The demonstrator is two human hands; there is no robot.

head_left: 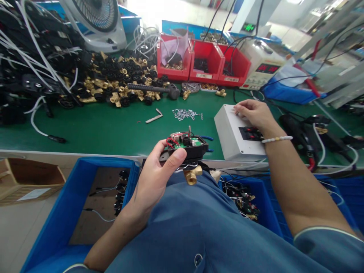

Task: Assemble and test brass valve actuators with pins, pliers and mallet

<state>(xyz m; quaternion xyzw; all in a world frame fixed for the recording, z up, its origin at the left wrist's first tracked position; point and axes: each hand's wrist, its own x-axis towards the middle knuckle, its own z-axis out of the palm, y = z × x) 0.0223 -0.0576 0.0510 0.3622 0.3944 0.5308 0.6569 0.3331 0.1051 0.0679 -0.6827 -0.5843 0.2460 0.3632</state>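
My left hand (pixel 159 170) grips a black valve unit (pixel 188 148) at the table's front edge. The unit's top is open, showing a green circuit board with red wires, and a brass fitting (pixel 192 175) hangs below it. My right hand (pixel 254 113) rests palm down on a white box (pixel 230 132) to the right, fingers near its far edge, just behind a black panel with red switches (pixel 250 133). A bead bracelet circles that wrist.
Brass and black valve parts (pixel 119 81) pile up at the back left beside a white fan (pixel 98 22). Red bins (pixel 204 60), a power supply (pixel 263 64), small metal clips (pixel 184 113) and a hex key (pixel 154 116) lie on the green mat. Blue crates (pixel 71 204) sit below the table.
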